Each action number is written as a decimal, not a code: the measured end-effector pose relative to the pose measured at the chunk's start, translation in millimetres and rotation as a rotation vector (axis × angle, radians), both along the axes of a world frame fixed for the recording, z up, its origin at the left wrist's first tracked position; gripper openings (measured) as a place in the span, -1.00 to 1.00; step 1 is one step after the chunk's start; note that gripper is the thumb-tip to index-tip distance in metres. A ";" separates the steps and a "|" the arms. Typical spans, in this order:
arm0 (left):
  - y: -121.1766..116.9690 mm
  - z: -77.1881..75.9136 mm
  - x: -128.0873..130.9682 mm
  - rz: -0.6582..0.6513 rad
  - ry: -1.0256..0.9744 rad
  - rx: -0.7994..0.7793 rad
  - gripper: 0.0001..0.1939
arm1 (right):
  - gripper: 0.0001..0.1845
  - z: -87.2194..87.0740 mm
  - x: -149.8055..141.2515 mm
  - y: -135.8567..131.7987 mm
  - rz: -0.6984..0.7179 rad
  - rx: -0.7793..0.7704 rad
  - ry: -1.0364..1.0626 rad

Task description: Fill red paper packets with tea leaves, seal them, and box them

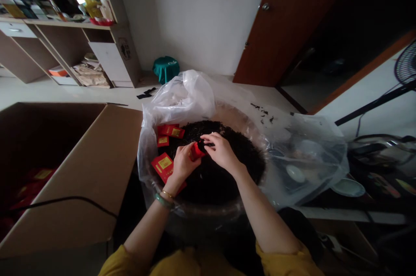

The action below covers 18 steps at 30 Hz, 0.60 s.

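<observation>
My left hand (186, 161) grips a small red packet (196, 151) over the round basket. Its mouth faces my right hand (221, 150), whose fingers are pinched together over a clump of dark tea leaves (202, 145) at the opening. Below both hands, a heap of the same loose dark leaves (240, 154) fills the basket (240, 115), which is lined with clear plastic. More red packets with gold labels (164, 165) lie on the leaves along the left side, next to my left wrist. How full the held packet is, I cannot tell.
On the left stands an open cardboard box (97, 167) with red packets inside, a black cable crossing it. Clear plastic sheeting (302, 159) spreads right over a dark table with dishes. Behind are a teal bin (166, 69), a shelf unit (126, 55) and a brown door (260, 42).
</observation>
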<state>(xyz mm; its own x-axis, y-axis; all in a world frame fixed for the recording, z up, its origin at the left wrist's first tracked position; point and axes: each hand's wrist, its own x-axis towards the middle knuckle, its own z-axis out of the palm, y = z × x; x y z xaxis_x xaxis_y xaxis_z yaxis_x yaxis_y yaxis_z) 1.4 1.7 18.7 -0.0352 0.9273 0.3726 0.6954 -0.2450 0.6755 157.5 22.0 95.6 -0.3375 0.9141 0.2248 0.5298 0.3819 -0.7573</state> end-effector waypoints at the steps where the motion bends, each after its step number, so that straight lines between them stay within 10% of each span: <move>1: -0.2 -0.1 0.6 0.015 -0.010 0.003 -0.43 | -0.58 0.3 0.9 -1.3 0.004 0.008 -0.026; 18: 3.8 2.1 -15.1 -0.171 -0.171 -0.127 -0.64 | -0.73 -11.3 -1.4 -9.8 0.078 0.086 -0.532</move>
<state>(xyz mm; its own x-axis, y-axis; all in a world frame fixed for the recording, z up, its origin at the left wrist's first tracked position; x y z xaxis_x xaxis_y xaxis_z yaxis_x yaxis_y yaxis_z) -13.7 5.5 20.8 0.0740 0.9641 0.2550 0.5247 -0.2551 0.8122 156.1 12.2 84.3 -0.4914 0.8675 0.0770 0.7989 0.4842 -0.3568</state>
